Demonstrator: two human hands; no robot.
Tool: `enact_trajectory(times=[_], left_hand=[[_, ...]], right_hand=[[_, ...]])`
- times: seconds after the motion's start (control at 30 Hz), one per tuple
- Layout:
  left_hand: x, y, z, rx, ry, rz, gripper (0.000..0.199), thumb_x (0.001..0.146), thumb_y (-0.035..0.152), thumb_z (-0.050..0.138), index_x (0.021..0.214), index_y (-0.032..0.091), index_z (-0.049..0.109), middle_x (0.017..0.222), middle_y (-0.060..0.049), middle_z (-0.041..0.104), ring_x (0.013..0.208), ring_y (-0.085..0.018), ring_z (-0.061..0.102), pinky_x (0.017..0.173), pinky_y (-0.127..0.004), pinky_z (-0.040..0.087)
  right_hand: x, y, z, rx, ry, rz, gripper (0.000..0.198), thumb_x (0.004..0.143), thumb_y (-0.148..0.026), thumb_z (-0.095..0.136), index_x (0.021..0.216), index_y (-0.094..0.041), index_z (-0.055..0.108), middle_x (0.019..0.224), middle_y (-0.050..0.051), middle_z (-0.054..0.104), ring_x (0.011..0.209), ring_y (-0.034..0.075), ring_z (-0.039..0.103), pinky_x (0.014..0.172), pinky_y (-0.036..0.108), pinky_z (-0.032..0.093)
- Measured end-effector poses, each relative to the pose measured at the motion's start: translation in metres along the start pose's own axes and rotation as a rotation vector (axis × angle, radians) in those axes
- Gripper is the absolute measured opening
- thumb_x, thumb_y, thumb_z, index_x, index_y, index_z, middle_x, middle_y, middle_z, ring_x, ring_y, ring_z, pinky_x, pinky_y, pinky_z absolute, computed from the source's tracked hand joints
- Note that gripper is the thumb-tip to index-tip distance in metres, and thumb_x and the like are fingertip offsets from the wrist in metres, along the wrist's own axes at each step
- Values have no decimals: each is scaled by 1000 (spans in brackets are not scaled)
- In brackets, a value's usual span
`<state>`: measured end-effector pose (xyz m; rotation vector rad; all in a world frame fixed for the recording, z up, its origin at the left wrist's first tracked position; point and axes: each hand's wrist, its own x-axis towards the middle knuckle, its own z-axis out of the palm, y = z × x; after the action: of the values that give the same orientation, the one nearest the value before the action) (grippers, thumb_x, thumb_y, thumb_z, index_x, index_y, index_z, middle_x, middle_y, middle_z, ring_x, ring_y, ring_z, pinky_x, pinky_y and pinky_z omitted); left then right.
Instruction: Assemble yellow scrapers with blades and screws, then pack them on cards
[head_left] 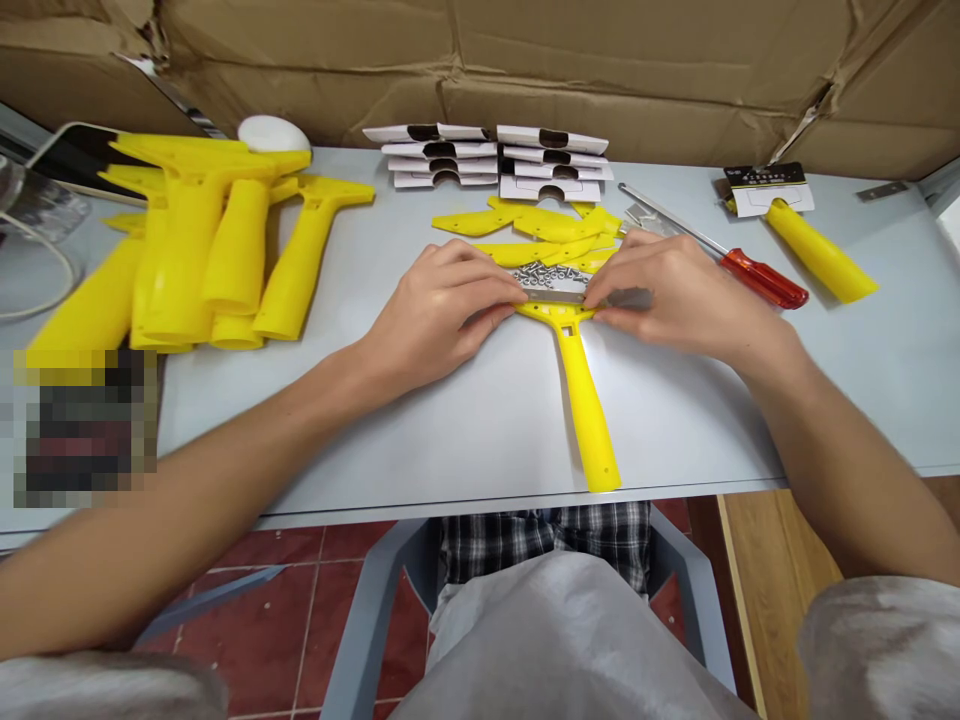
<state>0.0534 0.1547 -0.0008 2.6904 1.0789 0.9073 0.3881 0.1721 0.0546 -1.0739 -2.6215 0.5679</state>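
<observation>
A yellow plastic scraper handle (585, 400) lies on the table, its wide head away from me and its grip pointing toward the front edge. Along the head runs a thin grey metal blade (553, 297). My left hand (431, 315) pinches the blade and head at the left end. At the right end, the fingers of my right hand (679, 290) are closed on the blade; a grey strip shows between them. Just behind the blade is a pile of small screws (551, 274). Several flat yellow head pieces (555, 225) lie beyond the screws.
Several yellow scraper handles (187, 250) are heaped at the left. White card boxes (551, 187) stand stacked at the back. Rightward lie a red-handled screwdriver (761, 278), a carded yellow scraper (821, 250) and a small metal blade (883, 191). Cardboard (525, 60) walls the back.
</observation>
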Motion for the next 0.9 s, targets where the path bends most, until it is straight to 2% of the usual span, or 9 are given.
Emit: enact_trajectory(times=[0.17,0.33,0.47,0.67,0.9], left_hand=[[-1,-1,7,11,38,-2,24,116,34,72,121,30,95,120,-9,93,117,-33,82,101,-55,67],[-3,1,8,-19,41,2,23,114,33,74,121,32,95,124,-10,90,118,-32,81,107,-56,67],[-2,2,5,-19,34,-4,22,115,35,74,119,33,95,122,-9,88,118,-32,80,108,-56,68],[-2,0,9,19,126,143,15,114,30,79,116,29,94,121,-9,89,112,-30,81,96,-50,67],[-4,3,10,0,75,43,21,116,33,73,113,31,94,123,-10,88,114,-32,81,98,-53,65]], right_hand=[[1,2,3,7,14,-29,31,109,-31,69,124,-21,94,122,9,83,119,22,70,118,40,56],[1,4,7,1,15,-46,29,109,-32,71,121,-19,94,126,11,80,119,22,71,121,41,55],[0,-1,6,-27,19,-5,26,109,-34,74,117,-20,95,132,12,78,127,25,70,123,46,55],[-1,-5,1,-58,21,4,30,105,-40,80,125,-22,91,133,11,78,127,27,69,121,47,57],[3,-5,1,-94,-75,25,23,108,-34,77,121,-23,92,122,10,82,116,27,70,118,50,54]])
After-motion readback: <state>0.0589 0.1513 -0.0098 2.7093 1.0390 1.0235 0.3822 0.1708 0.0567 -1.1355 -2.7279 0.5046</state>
